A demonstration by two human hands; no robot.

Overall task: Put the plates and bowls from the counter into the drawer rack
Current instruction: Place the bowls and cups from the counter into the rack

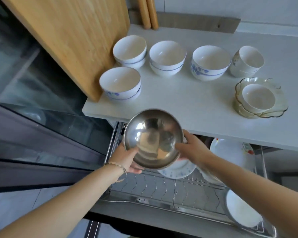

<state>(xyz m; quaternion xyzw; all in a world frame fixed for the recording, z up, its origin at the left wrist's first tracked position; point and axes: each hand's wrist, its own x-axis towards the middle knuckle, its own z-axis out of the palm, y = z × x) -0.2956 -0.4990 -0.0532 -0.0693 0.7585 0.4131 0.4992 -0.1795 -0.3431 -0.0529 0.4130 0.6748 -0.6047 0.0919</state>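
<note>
shows one steel bowl (pixel 153 138), tilted with its mouth toward the camera, held above the open drawer rack (pixel 162 189) and just in front of the counter (pixel 187 103) edge. left hand (pixel 127 160) grasping the bowl's lower left rim, thumb lying inside; right hand (pixel 191 146) grasping the right rim, fingers curled over it. one beaded bracelet (pixel 117 166) on the left wrist. on the counter, six groups of white crockery: a back row of four, namely first two-bowl stack (pixel 129 50), second two-bowl stack (pixel 167 56), blue-flowered bowl (pixel 211 61) (stack count unclear) and two nested cups (pixel 248 61); front left two-bowl stack (pixel 120 83); at front right, one small bowl (pixel 258 97) sitting in stacked amber glass dishes (pixel 279 107), number unclear. in the rack, three plates plainly seen: blue-speckled plate (pixel 177 170) under the steel bowl, red-motif plate (pixel 230 152) at the back, plain white plate (pixel 243 208) at front right. one wooden cutting board (pixel 67 40) leaning at the left; two wooden rods (pixel 148 12) against the wall.
</note>
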